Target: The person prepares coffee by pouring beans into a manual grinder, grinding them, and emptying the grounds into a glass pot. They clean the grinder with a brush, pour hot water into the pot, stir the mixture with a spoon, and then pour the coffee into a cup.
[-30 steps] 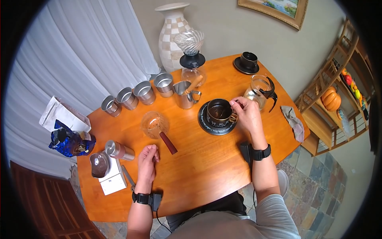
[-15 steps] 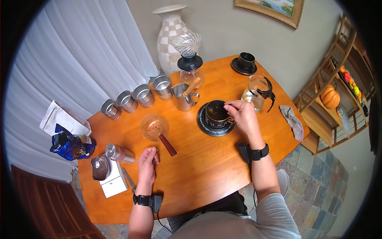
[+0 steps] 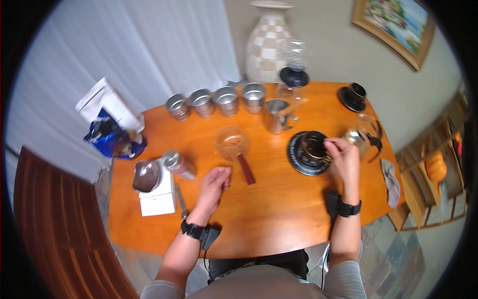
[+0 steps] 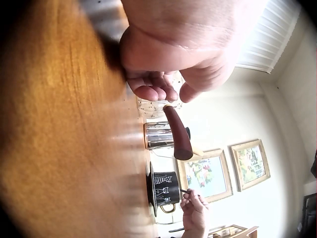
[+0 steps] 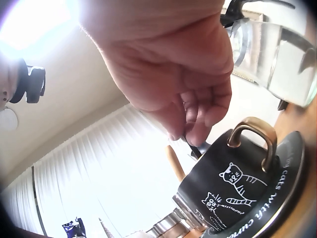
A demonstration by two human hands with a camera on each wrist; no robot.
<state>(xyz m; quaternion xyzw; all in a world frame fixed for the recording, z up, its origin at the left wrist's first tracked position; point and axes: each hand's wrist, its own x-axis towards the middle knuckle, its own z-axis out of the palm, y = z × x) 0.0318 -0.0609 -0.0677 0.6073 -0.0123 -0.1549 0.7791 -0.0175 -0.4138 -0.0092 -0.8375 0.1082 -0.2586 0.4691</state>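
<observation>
My right hand (image 3: 344,155) pinches the thin dark handle of a spoon (image 4: 184,191) between thumb and fingers. The spoon's lower end is hidden inside a black cup (image 5: 223,183) with white cat drawings and a gold handle. Dark liquid shows in the cup, which sits on a black saucer (image 3: 295,155) with white lettering. Resting at the tabletop with loosely curled fingers, my left hand (image 3: 214,187) holds nothing. Just beyond it lies a clear glass pan (image 3: 232,139) with a dark red handle (image 4: 177,133).
A glass carafe (image 3: 362,128) stands right of the cup, a steel pitcher (image 3: 275,119) to its left. Several steel canisters (image 3: 201,103) line the back. On the left are a grinder (image 3: 180,165), a white scale (image 3: 158,202) and a blue bag (image 3: 114,142). A grey cloth (image 3: 391,182) lies far right.
The head view has turned, so the whole table appears shifted right. My right hand keeps its pinch over the cup, and the left hand stays beside the glass pan.
</observation>
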